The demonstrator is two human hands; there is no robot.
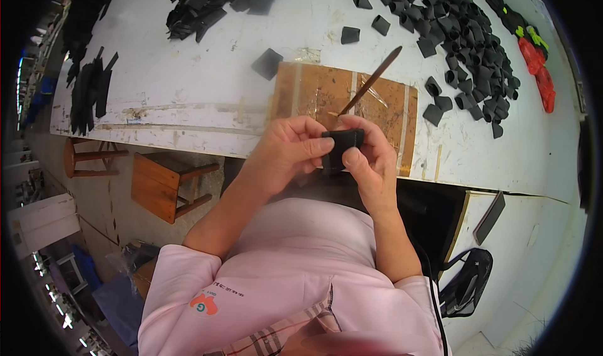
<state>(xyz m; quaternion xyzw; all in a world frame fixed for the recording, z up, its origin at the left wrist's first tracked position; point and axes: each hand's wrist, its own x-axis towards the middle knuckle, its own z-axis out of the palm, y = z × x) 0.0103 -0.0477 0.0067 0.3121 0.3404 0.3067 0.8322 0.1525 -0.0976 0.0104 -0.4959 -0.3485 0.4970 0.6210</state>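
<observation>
In front of my body, at the table's near edge, I hold a small black fabric piece [342, 143] with a stitched edge between both hands. My left hand [290, 147] pinches its left side between thumb and fingers. On the right side, my right hand [375, 158] grips it with the thumb in front and the fingers behind. Just beyond my fingers a thin dark brown stick [370, 79] slants up to the right over a brown board [301, 92]; its lower end is close to my right fingers, and I cannot tell whether they touch it.
Many short black fabric tubes [458, 42] are heaped at the far right of the white table [188, 73]. Black strips [91, 92] lie at the left, and a dark pile [198, 7] at the back. A flat black square [267, 64] adjoins the board. Wooden stools [157, 187] stand left below.
</observation>
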